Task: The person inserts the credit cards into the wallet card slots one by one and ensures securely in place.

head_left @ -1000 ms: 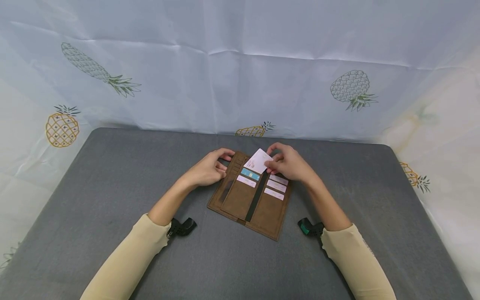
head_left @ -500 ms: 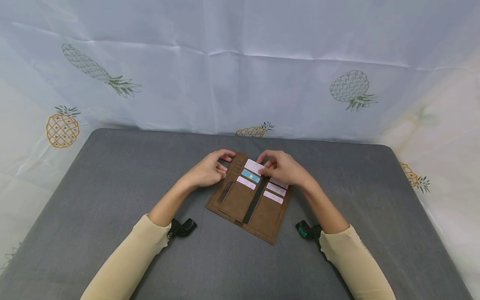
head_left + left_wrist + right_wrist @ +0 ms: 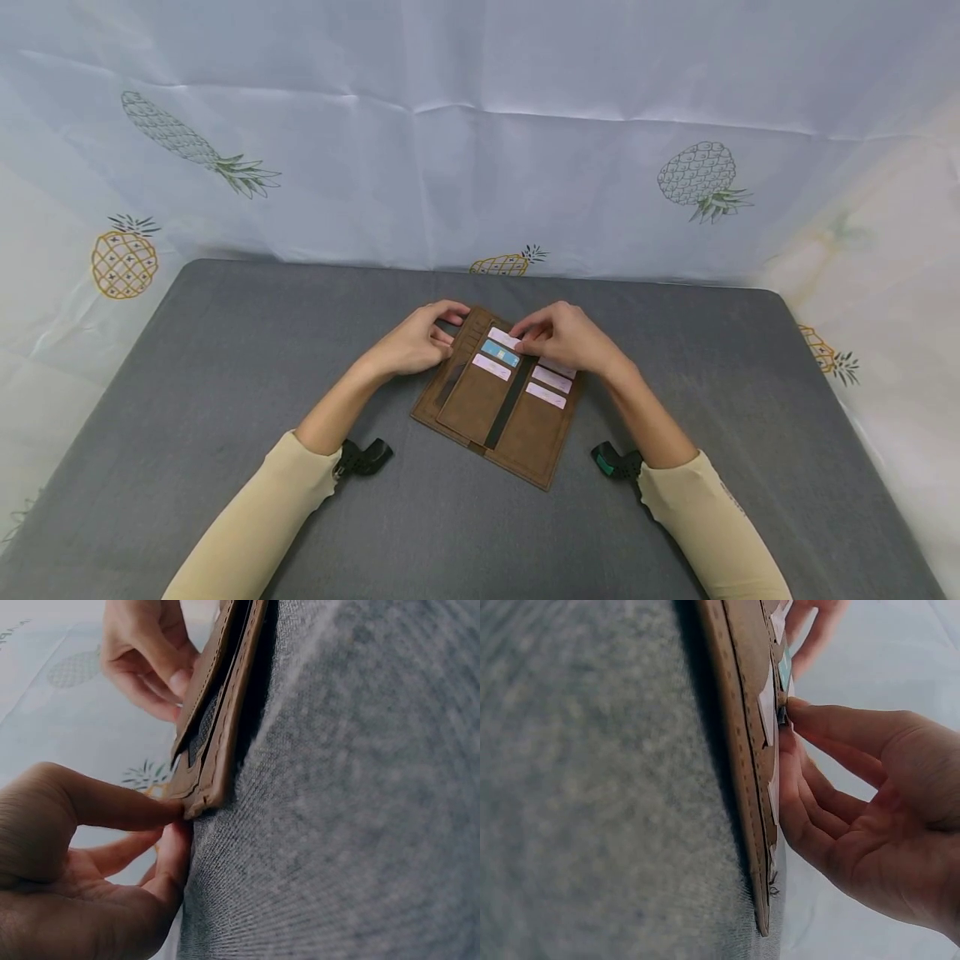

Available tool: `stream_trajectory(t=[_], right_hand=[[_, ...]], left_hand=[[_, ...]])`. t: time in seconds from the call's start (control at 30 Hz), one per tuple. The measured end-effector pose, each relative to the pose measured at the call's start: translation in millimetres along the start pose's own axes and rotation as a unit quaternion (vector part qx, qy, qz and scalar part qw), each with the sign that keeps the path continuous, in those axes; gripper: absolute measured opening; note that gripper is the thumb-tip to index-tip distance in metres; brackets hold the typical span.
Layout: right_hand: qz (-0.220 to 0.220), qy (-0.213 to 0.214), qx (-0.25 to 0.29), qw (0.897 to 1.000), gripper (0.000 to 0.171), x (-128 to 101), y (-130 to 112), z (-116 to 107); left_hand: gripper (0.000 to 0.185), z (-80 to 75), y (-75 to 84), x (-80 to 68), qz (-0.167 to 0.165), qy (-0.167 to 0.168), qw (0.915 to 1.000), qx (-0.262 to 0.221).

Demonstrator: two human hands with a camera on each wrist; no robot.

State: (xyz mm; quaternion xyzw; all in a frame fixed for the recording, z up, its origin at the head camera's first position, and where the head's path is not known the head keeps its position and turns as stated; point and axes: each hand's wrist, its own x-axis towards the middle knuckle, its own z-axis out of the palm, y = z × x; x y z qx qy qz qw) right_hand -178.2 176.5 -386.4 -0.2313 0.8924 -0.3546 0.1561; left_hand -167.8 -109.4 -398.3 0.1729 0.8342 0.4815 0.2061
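A brown leather wallet point(image 3: 472, 408) lies unfolded and slanted on the table, a dark strip running down its middle. My left hand point(image 3: 416, 337) pinches its far left corner between thumb and fingers, as the left wrist view shows. My right hand point(image 3: 566, 337) is over the far side, thumb and index finger pinching the right end of a whitish card point(image 3: 502, 337) that sits deep in the top left slot. Below that card are a blue card point(image 3: 500, 352) and another whitish card point(image 3: 492, 367). Several whitish cards point(image 3: 551, 379) fill the right-hand slots, the uppermost partly hidden by my right hand.
The grey cloth-covered table point(image 3: 300, 533) extends around the wallet. Behind it hangs a pale curtain point(image 3: 360, 183) with pineapple prints. Black wrist-worn devices point(image 3: 365, 457) sit at both cuffs, close over the table.
The whitish card has slid down from sticking well out of the top left slot until only a narrow strip shows. My right hand moved down and left with it; my left hand stayed put.
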Motion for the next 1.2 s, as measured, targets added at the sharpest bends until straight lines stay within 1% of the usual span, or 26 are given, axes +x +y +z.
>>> stream_trajectory(t=[0.13,0.33,0.43,0.57,0.63,0.7,0.87,0.97,1.03,1.1,1.2], right_hand=[[-0.001,0.010,-0.006,1.000,0.019,-1.2,0.3,-5.3],[0.032,0.059,0.011,0.998,0.023,-8.7,5.5,-27.8],[0.045,0.077,0.026,0.996,0.026,-13.9,10.8,-41.9],[0.055,0.098,0.046,0.993,0.029,-22.0,14.6,-59.1],[0.062,0.111,0.055,0.990,0.030,-26.3,15.2,-66.4],[0.069,0.120,0.063,0.988,0.031,-30.4,15.8,-72.4],[0.080,0.129,0.068,0.986,0.033,-35.5,19.8,-79.4],[0.081,0.130,0.064,0.986,0.034,-35.6,21.8,-79.4],[0.082,0.133,0.060,0.986,0.033,-35.7,22.3,-79.1],[0.080,0.141,0.051,0.985,0.032,-35.6,22.8,-78.4],[0.063,0.172,0.027,0.983,0.030,-34.2,24.2,-76.4]], left_hand=[[0.063,0.3,0.6,0.9,-0.003,0.005,1.0000,-0.004],[0.063,-2.5,1.4,0.9,-0.012,0.030,0.9991,-0.026],[0.062,-7.0,-0.7,0.1,-0.021,0.057,0.9975,-0.037],[0.060,-18.2,-7.9,-0.7,-0.032,0.112,0.9922,-0.043],[0.061,-24.2,-12.1,-0.9,-0.041,0.126,0.9903,-0.042],[0.064,-28.6,-14.9,-0.7,-0.050,0.119,0.9910,-0.034],[0.074,-33.6,-15.7,1.1,-0.065,0.058,0.9961,-0.015],[0.075,-34.3,-14.5,1.3,-0.066,0.043,0.9968,-0.011],[0.073,-34.9,-13.4,0.6,-0.063,0.044,0.9970,-0.003],[0.071,-36.7,-12.0,-1.3,-0.056,0.051,0.9970,0.016],[0.066,-40.4,-8.8,-5.9,-0.042,0.085,0.9932,0.067]])
